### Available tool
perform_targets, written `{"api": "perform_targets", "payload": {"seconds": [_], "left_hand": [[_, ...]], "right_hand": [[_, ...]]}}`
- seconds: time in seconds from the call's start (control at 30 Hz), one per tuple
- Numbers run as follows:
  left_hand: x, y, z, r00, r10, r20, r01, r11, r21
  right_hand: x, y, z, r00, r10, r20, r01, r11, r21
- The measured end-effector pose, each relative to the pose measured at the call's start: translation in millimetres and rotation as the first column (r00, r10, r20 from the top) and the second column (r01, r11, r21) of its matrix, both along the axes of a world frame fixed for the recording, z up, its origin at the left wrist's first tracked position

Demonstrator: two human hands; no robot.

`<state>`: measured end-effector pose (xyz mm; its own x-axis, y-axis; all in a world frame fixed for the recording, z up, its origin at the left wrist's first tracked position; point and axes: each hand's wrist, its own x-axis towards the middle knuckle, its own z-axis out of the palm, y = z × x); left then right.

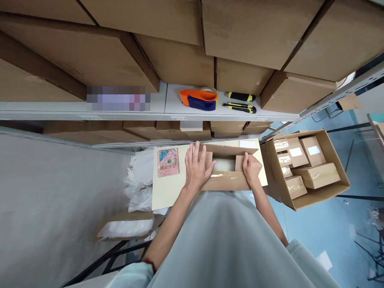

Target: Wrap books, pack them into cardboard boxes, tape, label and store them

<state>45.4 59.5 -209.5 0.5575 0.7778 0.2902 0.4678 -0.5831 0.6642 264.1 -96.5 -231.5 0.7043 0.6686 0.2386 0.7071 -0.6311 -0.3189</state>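
Note:
A small cardboard box [229, 181] lies on the pale yellow board [168, 194] close to my body, its long flaps raised and spread and its inside showing something whitish. My left hand [196, 168] rests on the box's left end with fingers stretched out. At the right end my right hand [252, 168] is closed, its fingers wrapped round the edge of the box. A pink book [168, 162] with an eye drawn on the cover lies on the board, left of my left hand.
On the shelf [120, 116] ahead are an orange and blue tape dispenser [199, 99] and yellow-black cutters [240, 108], with large cartons above. A large open carton [318, 196] of small boxes stands right. White wrapping [139, 180] lies left.

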Motion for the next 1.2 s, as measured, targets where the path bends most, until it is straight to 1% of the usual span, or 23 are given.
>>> {"api": "perform_targets", "payload": {"seconds": [0.1,0.13,0.2,0.27,0.3,0.33,0.4,0.47,0.5,0.57,0.63,0.73,0.8,0.87,0.93,1.0,1.1,1.2], "left_hand": [[7,20,8.2,0.996,-0.069,-0.064,0.076,0.992,0.103],[8,26,10.1,0.995,-0.077,-0.070,0.086,0.988,0.126],[4,32,11.0,0.996,-0.073,-0.045,0.079,0.985,0.153],[-6,29,7.5,0.998,-0.068,0.008,0.066,0.986,0.152],[-13,25,4.2,0.997,-0.072,0.032,0.067,0.988,0.137],[-20,19,-0.1,0.996,-0.079,0.047,0.073,0.991,0.111],[-33,6,-10.9,0.996,-0.078,0.048,0.077,0.997,0.030],[-42,-5,-23.7,0.999,-0.049,0.023,0.051,0.995,-0.087],[-45,-9,-30.2,1.000,-0.026,0.014,0.028,0.988,-0.152],[-48,-11,-42.1,1.000,0.016,0.021,-0.010,0.959,-0.285],[-45,-5,-50.9,0.996,0.056,0.065,-0.024,0.912,-0.409],[-36,11,-56.6,0.986,0.100,0.130,-0.012,0.835,-0.551],[-28,20,-56.8,0.981,0.113,0.157,0.003,0.804,-0.595],[-21,24,-56.3,0.974,0.129,0.184,0.009,0.796,-0.605],[-18,21,-56.9,0.967,0.152,0.203,0.004,0.793,-0.609],[-20,13,-59.1,0.964,0.172,0.204,-0.008,0.784,-0.620],[-26,2,-63.8,0.963,0.175,0.207,-0.005,0.776,-0.630],[-26,0,-68.2,0.959,0.160,0.234,0.019,0.787,-0.617]], "right_hand": [[2,-2,-3.7,0.999,0.017,0.051,-0.021,0.996,0.083],[2,-4,-2.7,0.997,0.014,0.075,-0.024,0.992,0.127],[1,-9,2.7,0.991,-0.029,0.129,-0.004,0.968,0.249],[0,-17,12.0,0.982,-0.094,0.162,0.028,0.929,0.368],[0,-21,17.2,0.981,-0.112,0.160,0.040,0.917,0.396],[-1,-26,21.9,0.983,-0.112,0.142,0.048,0.919,0.392],[-4,-32,27.6,0.998,-0.048,0.051,0.032,0.956,0.292],[-10,-36,26.3,0.995,0.025,-0.100,-0.014,0.993,0.116],[-14,-36,23.2,0.982,0.031,-0.184,-0.027,0.999,0.021],[-21,-35,14.7,0.946,-0.021,-0.323,-0.028,0.989,-0.148],[-23,-32,7.2,0.918,-0.086,-0.388,-0.019,0.966,-0.258],[-14,-19,3.9,0.922,-0.093,-0.377,-0.031,0.950,-0.310],[0,-7,6.6,0.930,-0.078,-0.358,-0.047,0.944,-0.326],[13,5,10.9,0.936,-0.060,-0.346,-0.068,0.936,-0.347],[22,12,14.7,0.939,-0.037,-0.341,-0.095,0.927,-0.362],[24,11,16.6,0.939,-0.018,-0.344,-0.119,0.921,-0.372],[22,4,16.2,0.936,-0.021,-0.351,-0.128,0.909,-0.397],[18,2,16.3,0.939,-0.035,-0.342,-0.118,0.902,-0.415]]}}
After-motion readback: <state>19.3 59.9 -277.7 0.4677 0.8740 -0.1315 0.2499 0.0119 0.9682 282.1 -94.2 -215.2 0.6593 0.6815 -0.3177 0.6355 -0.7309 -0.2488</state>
